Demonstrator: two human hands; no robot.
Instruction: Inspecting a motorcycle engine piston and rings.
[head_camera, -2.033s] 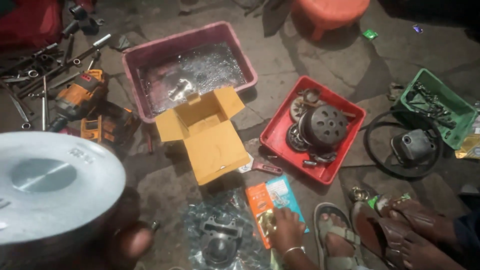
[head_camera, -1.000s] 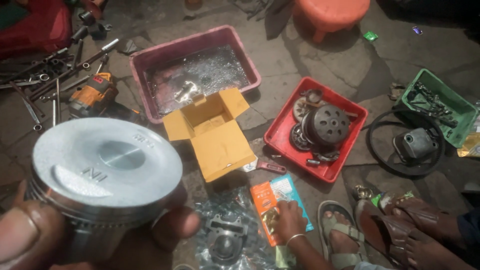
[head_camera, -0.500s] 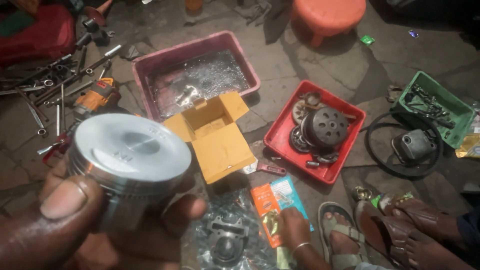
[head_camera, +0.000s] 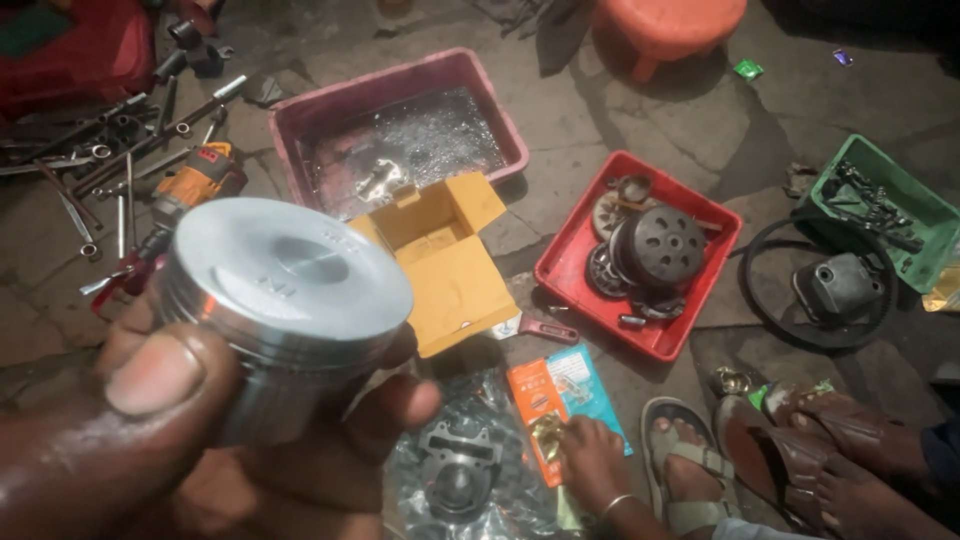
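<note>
The left hand (head_camera: 150, 450) is holding a silvery metal piston (head_camera: 285, 300) up close to the camera, crown facing us, the thumb (head_camera: 160, 375) pressing its near side and the fingers (head_camera: 390, 410) wrapping round its skirt: a full grip on the piston. The person's right hand is not showing in view, so its grip is impossible to call.

Taking the open yellow cardboard box (head_camera: 445, 260) on the floor as our marker: the piston is hovering just left of it, nearer the lens. Behind the box a maroon tub (head_camera: 395, 135) is sitting with liquid and a metal part inside. To the right of the box a red tray (head_camera: 640, 250) is carrying round engine parts. Below it, another person's hand (head_camera: 590, 460) is resting on an orange-and-teal packet (head_camera: 560, 400), beside a bagged cylinder part (head_camera: 455, 480). Far left of the box, spanners (head_camera: 90, 160) and an orange power tool (head_camera: 190, 185) are lying scattered.
</note>
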